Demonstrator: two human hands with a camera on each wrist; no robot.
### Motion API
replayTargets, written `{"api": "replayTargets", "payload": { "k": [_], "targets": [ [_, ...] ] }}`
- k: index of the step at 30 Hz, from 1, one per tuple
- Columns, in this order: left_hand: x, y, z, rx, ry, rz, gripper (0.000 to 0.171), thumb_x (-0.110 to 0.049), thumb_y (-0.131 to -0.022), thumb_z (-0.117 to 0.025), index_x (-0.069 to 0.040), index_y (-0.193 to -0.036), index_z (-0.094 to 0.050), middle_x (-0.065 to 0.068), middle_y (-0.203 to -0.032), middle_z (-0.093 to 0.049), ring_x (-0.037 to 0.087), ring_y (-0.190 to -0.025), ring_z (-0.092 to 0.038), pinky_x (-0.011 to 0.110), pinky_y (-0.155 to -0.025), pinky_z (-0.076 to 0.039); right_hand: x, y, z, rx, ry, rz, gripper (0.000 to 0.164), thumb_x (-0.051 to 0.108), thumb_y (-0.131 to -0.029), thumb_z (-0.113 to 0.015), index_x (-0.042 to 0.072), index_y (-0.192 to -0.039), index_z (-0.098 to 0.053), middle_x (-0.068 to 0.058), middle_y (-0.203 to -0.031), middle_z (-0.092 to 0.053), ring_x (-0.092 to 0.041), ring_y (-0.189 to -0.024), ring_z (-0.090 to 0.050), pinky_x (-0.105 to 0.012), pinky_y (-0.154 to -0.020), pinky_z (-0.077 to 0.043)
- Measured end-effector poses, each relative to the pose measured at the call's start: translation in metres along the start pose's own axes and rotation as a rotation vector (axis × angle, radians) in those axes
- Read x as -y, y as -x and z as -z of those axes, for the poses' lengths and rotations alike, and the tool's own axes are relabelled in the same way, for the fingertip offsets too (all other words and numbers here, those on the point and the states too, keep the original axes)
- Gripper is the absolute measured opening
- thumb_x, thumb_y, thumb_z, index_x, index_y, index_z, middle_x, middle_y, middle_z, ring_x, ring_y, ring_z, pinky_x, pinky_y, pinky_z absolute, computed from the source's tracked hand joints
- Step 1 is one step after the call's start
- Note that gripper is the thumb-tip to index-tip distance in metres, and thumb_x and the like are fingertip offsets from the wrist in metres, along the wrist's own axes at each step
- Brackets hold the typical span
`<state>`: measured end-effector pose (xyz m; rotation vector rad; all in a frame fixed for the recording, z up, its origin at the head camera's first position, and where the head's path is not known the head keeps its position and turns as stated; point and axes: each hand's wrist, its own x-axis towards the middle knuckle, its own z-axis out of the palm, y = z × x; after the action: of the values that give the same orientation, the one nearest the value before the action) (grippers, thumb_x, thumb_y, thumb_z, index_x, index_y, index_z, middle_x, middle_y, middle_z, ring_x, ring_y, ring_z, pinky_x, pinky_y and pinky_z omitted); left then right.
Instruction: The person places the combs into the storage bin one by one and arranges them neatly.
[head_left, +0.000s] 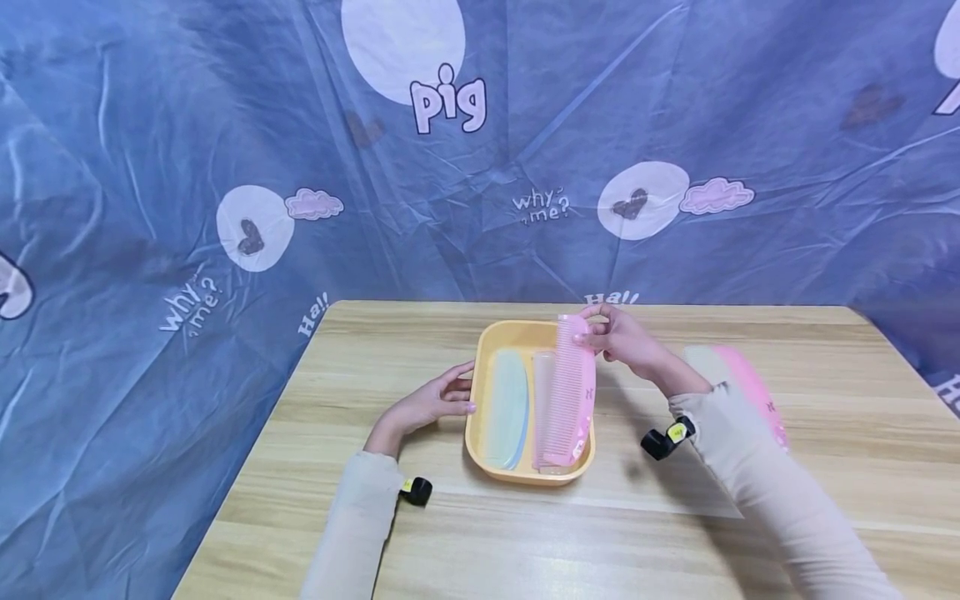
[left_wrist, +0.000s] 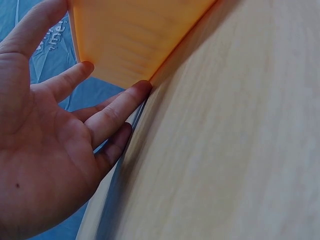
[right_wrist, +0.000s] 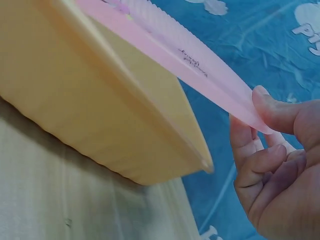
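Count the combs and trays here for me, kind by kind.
Combs: 4 (light blue comb; pale comb, partly covered; pink comb in the right hand; pink-backed comb on the table, partly hidden)
Yellow tray: 1
Total: 5

We cannot read the small, blurred lettering point(right_wrist: 193, 62) on the pink comb point(head_left: 577, 392) in the right hand point(head_left: 622, 342), and from the head view that comb covers part of the paler comb point(head_left: 542, 400) toward the left hand point(head_left: 433, 402). Past the right wrist, the right sleeve point(head_left: 761, 479) hides part of another pink thing point(head_left: 750, 385). Beside the left fingers, we see the yellow tray point(left_wrist: 130, 37) cut by the top edge, its wall hiding its contents.
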<state>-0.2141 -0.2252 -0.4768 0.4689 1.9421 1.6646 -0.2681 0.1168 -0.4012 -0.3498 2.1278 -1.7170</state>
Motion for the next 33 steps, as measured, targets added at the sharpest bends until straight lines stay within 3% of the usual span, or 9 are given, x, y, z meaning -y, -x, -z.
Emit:
{"api": "replayTargets", "payload": {
  "k": [7,23,33],
  "targets": [
    [0.000,0.001,0.000,0.006,0.004,-0.009,0.088,-0.022,-0.087,-0.072,-0.014,-0.155,-0.017,0.026,-0.150,-0.034,0.040,-0.137,-0.039,0.039,-0.109,-0.042,-0.008,-0.003,-0.010,0.010,0.049,-0.011,0.042,0.002,-0.090,-0.062,-0.004,-0.123,-0.038,0.008,-0.067,-0.061,-0.003,-0.056,-0.056,-0.017,-0.047,-0.032],
    [0.000,0.001,0.000,0.008,-0.028,-0.016,0.084,-0.017,-0.090,-0.068,-0.014,-0.155,-0.016,0.024,-0.151,-0.034,0.036,-0.140,-0.035,0.040,-0.110,-0.040,-0.014,-0.005,-0.019,-0.001,0.113,0.002,0.046,0.003,-0.088,-0.065,-0.006,-0.124,-0.039,0.003,-0.076,-0.057,-0.004,-0.059,-0.052,-0.018,-0.046,-0.035],
    [-0.002,0.002,0.000,0.011,-0.039,-0.011,0.083,-0.017,-0.092,-0.066,-0.015,-0.156,-0.014,0.021,-0.153,-0.032,0.034,-0.141,-0.035,0.042,-0.113,-0.037,-0.019,-0.008,-0.025,-0.093,0.288,0.182,0.037,-0.002,-0.084,-0.068,-0.012,-0.113,-0.049,-0.008,-0.083,-0.058,-0.005,-0.068,-0.054,-0.017,-0.055,-0.045]
  ]
}}
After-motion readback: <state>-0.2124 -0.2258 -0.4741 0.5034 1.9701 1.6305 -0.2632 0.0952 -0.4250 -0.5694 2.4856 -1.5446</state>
